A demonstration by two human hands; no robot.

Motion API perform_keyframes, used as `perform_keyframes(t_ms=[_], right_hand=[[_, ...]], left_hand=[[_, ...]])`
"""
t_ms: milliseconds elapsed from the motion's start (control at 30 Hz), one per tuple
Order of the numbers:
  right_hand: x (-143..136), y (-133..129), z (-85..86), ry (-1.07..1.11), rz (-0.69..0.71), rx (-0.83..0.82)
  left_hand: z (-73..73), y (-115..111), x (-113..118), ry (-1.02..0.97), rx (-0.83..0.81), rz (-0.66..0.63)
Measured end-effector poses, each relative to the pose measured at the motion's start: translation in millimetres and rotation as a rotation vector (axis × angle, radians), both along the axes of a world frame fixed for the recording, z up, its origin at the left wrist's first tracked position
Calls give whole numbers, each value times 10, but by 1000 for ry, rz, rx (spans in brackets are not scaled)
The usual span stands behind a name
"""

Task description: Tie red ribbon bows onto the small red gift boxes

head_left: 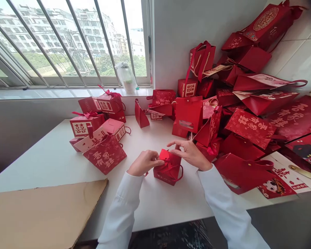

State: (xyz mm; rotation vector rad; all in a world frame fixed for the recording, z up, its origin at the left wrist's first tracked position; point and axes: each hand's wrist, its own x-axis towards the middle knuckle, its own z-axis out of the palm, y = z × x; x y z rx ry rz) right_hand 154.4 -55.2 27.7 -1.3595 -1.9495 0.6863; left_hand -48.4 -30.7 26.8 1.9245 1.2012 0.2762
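Observation:
A small red gift box (pixel 167 169) with a ribbon bow (pixel 167 160) and a twisted red cord handle (pixel 180 174) stands upright on the table in front of me. My left hand (pixel 146 162) comes in from the left, thumb and forefinger closed at the bow on the box's top. From the right, my right hand (pixel 190 154) arches over the far right corner. Its index finger stretches out apart from the thumb, which is close to the top edge; whether it touches is hard to see. The ends of the ribbon are partly hidden by my fingers.
Red boxes (pixel 83 126) and a leaning red bag (pixel 105 154) stand on the white table (pixel 52 155) at left. A large heap of red gift bags (pixel 248 131) fills the right. Cardboard (pixel 46 214) lies front left. A plastic-wrapped cup (pixel 126 81) sits on the windowsill.

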Motion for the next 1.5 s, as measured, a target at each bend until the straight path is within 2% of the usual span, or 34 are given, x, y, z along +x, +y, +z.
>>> perform_keyframes(t_ms=[133,400,533,667,933,1133,1300,1500], right_hand=[[-9,-183,-16,13,-128,-55],[-73,-345,-260,50,-373,-90],[-107,-367,-320,80,-436,-82],[-127,-357,-327,108,-467,-74],[-160,-266,-329,118,-487,-60],[-111,-211,-367,121,-492,-4],[5,-208,-360,119,-372,-113],[-22,-238,-219,102,-277,-222]], left_hand=[[-26,66,-25,-15,6,-46],[-49,171,-85,-69,-119,-101],[-39,223,-106,-105,-194,-139],[-74,287,-132,-107,-189,-176],[-127,339,-179,-122,-246,-207],[-73,258,-136,-150,-267,-133],[6,220,-128,-143,-293,-127],[86,231,-143,-93,-236,-152]])
